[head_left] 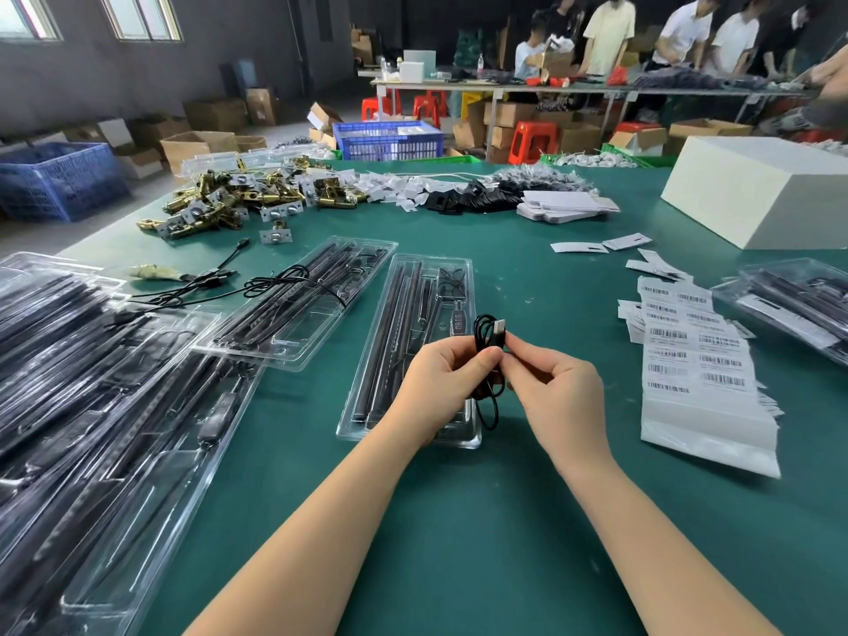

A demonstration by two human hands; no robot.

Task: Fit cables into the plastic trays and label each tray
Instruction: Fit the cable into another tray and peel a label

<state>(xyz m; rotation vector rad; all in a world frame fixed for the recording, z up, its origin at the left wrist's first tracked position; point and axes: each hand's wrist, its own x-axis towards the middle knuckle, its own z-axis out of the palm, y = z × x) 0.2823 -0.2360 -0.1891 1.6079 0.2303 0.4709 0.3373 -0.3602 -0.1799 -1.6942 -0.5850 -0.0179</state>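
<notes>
1. Trays: the stack [92, 383] on my left is the bulk of the job; through the glare I can't count it or tell filled from unfilled.
2. One more tray [298, 305] lies beside it with a loose cable [275, 280] draped over it, so it isn't fitted.
3. The tray [413, 342] under my hands holds strips; no label on it yet.
4. One label sheet [697, 360] waits at right.
5. One coiled cable [488, 342] is above that tray, left hand [440, 383] and right hand [555, 387] both pinching it.
</notes>
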